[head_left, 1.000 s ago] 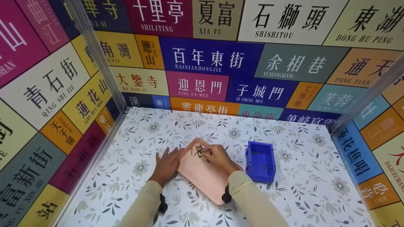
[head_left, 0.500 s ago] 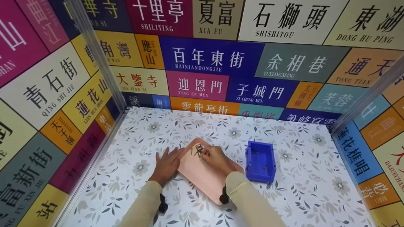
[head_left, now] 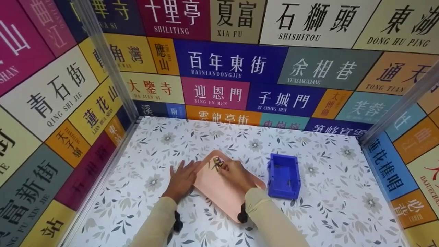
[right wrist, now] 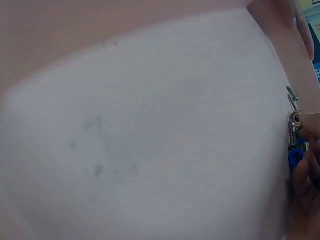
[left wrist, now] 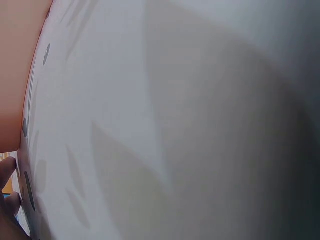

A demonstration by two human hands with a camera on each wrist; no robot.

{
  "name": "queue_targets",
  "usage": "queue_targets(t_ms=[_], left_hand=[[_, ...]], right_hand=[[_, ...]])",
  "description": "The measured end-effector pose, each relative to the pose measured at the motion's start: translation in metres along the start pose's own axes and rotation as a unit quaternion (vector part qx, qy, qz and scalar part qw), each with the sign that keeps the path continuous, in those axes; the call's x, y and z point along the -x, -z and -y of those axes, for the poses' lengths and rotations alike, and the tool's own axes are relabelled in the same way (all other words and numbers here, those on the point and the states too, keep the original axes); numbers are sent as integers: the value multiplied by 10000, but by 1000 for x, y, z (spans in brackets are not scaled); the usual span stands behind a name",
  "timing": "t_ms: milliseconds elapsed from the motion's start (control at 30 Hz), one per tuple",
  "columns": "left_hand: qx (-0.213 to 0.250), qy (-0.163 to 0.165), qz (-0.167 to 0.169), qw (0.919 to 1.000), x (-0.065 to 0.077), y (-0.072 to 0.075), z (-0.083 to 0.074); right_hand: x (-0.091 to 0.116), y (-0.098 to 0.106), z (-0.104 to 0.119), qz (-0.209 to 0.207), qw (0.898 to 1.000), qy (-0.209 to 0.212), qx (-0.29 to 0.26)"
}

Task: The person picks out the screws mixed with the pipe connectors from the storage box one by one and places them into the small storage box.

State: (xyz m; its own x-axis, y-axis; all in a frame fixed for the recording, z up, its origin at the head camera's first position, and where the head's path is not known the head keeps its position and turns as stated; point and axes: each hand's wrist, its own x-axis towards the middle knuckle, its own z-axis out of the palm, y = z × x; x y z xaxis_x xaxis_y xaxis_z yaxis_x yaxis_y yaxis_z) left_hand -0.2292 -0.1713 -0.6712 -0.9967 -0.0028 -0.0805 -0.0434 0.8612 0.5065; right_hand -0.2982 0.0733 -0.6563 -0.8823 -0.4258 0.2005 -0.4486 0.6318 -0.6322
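On the pink tray lies a small pile of screws and fittings. My right hand bends over it, fingertips among the pieces. In the right wrist view its thumb touches a blue-ringed piece, and another fingertip meets a brass-coloured ring. Thin metal screws lie beside them. Whether the fingers grip any piece is unclear. My left hand rests with spread fingers at the tray's left edge; the left wrist view shows only its fingertips near the tray.
Right of the tray stands a blue plastic bin with a few small metal pieces inside. A leaf-patterned white cloth covers the table. Panels with printed signs wall in the back and both sides.
My right hand has shifted slightly left and closer into the pile since a second ago, and hardly moved in the last half second. The left hand and bin stay put.
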Motion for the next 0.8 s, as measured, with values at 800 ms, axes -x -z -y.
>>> queue_targets(t_ms=[800], left_hand=[[18,192,46,9998,-2,-1,0]], right_hand=[[2,-6,-4,-85,9991,-84,410]])
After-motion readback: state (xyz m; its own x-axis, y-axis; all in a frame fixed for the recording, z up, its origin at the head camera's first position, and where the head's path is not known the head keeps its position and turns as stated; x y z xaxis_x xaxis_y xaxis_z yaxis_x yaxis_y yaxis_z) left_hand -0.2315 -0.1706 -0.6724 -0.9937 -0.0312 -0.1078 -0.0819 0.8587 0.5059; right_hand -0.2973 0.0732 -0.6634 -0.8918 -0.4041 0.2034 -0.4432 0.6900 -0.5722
